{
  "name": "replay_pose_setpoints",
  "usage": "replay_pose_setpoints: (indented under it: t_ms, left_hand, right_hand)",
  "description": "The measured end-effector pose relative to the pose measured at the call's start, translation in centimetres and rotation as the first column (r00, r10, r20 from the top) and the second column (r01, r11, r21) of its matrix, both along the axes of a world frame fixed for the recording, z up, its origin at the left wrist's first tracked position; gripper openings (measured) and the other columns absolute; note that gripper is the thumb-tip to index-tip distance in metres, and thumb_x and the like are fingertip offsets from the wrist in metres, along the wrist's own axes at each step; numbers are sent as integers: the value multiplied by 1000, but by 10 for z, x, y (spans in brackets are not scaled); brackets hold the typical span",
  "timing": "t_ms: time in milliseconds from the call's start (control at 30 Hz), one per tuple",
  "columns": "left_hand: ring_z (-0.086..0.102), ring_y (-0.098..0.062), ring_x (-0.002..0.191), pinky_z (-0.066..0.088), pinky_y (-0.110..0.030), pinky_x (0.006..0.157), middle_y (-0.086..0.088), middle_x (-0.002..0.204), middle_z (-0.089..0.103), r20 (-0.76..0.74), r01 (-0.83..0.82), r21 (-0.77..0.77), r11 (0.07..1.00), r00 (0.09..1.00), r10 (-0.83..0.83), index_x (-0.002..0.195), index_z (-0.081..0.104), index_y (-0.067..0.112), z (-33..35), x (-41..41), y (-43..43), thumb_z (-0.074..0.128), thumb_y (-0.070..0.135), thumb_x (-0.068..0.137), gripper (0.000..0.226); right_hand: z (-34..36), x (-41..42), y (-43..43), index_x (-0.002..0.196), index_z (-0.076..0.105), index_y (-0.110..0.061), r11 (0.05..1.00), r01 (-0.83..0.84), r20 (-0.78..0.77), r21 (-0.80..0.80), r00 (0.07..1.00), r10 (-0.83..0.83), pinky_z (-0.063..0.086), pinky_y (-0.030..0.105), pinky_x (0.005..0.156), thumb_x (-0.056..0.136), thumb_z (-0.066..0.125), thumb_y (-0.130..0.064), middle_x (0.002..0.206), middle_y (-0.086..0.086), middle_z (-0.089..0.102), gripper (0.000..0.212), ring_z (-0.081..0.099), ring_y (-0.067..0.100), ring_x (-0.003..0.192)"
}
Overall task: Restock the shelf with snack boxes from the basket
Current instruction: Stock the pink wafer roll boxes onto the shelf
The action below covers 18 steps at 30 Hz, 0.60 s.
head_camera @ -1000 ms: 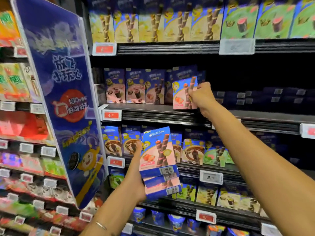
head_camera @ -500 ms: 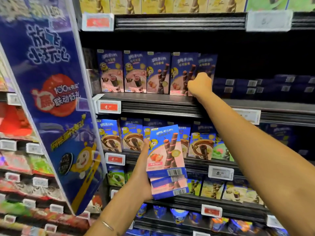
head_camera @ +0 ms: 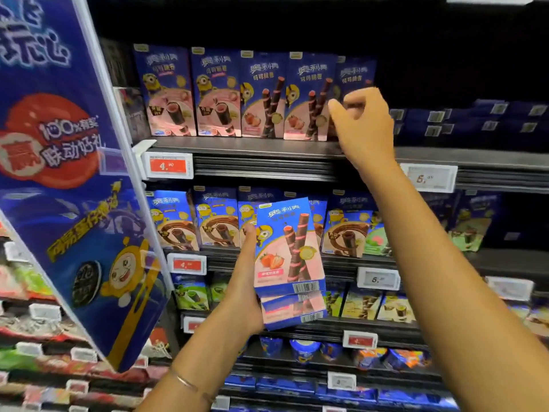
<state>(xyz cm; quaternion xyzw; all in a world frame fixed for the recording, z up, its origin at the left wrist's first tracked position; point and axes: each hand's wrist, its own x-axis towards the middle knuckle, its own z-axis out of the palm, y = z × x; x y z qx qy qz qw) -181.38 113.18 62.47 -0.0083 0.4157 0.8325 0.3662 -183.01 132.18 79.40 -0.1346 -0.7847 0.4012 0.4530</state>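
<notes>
Currently gripping a stack of snack boxes (head_camera: 289, 257) in the left hand (head_camera: 243, 295), lower centre of the frame, thumb up the left edge, fingers curled behind, strawberry picture facing out. Holding the right hand (head_camera: 367, 129) up at centre right, just in front of the shelf (head_camera: 252, 147), fingers loosely curled, thumb apart from them, nothing between. Facing a row of boxes (head_camera: 264, 96) upright on that shelf, with the rightmost box (head_camera: 353, 75) set further back and partly hidden by the hand. Flanked at left by a blue banner (head_camera: 74, 188), with a red price tag (head_camera: 168, 165) below the row.
</notes>
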Motion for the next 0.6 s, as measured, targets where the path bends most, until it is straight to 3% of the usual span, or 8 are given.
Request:
replay_pose_setpoints:
  t_ms: [100,167,233,300,400,467,533,600]
  left_hand:
    - [80,-35,90,64,-49,62,-15,109,80,-11,0,37,999,1000,1,96,87,21,1,0,1,45,86,88,78]
    - [80,-36,93,64,-48,63,-15,113,79,-29,-32,23,999,999,33,102,86,21,-1,2,5,44,84,90,76]
    - [80,-35,93,64,-46,62,-15,114,79,-77,-78,7,997,994,78,105,85,22,-1,3,7,43,80,93,73]
    - [80,-34,91,64,-44,60,-15,111,80,-106,-83,23,996,991,85,104,85,22,1,7,7,43,78,93,71]
    - [77,-37,103,64,-53,77,-16,120,77,-130,-82,50,995,988,88,117,81,22,4,11,8,40,75,97,71]
    - [72,-40,116,57,-58,98,-17,129,74,-113,-89,44,995,989,94,132,73,20,8,12,7,38,77,97,76]
    - [72,-37,118,59,-53,97,-17,131,72,-110,-59,82,995,992,67,129,75,16,9,11,3,39,79,95,80]
    - [77,-35,105,64,-49,82,-17,122,76,-124,-43,98,994,991,55,114,83,20,10,9,-3,44,80,93,75]
  right_hand:
    - [-43,51,-21,88,61,-29,987,-160,-34,-3,987,160,55,33,64,90,64,-46,77,3,70,18,69,17,72]
    - [-72,70,-29,90,62,-28,975,-219,186,-48,957,224,56,32,66,88,68,-50,79,2,70,23,68,16,74]
    - [-92,80,-34,102,60,-29,971,-226,474,-74,849,234,51,29,69,82,68,-62,89,-7,67,39,65,12,81]
    - [-102,86,-37,101,60,-25,956,-278,604,-92,748,275,42,30,66,80,68,-67,84,-9,60,47,59,11,77]
    - [-98,90,-38,86,58,-23,949,-298,587,-103,752,300,37,30,61,86,69,-57,73,-8,53,35,51,12,67]
    - [-86,93,-39,89,63,-20,929,-326,494,-175,787,369,48,36,67,89,72,-45,74,-1,65,26,62,19,69]
    - [-70,96,-37,96,70,-13,902,-357,357,-241,832,425,57,46,77,92,72,-30,85,11,75,17,72,26,76]
    - [-51,96,-28,101,70,-9,895,-368,198,-253,885,421,59,47,72,95,69,-21,84,10,74,13,71,20,70]
